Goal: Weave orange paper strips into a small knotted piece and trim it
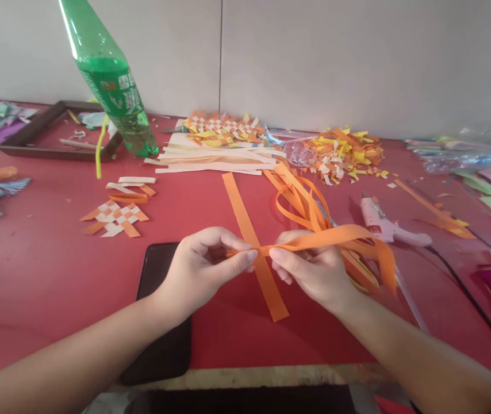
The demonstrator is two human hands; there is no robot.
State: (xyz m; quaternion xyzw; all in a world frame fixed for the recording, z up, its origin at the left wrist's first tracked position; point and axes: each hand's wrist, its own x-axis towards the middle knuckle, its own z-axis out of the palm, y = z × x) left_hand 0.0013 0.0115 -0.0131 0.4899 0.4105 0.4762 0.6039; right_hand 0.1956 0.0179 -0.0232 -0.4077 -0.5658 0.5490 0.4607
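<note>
Where the two hands meet above the near middle of the red table, a long orange paper strip is held between them, lifted clear of the surface. The left hand has thumb and forefinger pinched shut on the strip's left end. The right hand is closed on it just beside, its fingertips almost touching those of the left. The rest of the strip runs off to the right and droops into a loose bundle of orange paper strips.

Below the hands a flat orange paper band lies on the table, running from far to near. A black phone lies near left, partly under the left wrist. A pink-and-white glue gun rests to the right, and a green plastic bottle stands tilted at far left.

The strip looks very light, thin and limp, sagging wherever it is unsupported. It would probably crease or tear under a hard pull, and its smooth faces may slip. Pinching its flat faces, with the two grips close together, seems the surest hold.
</note>
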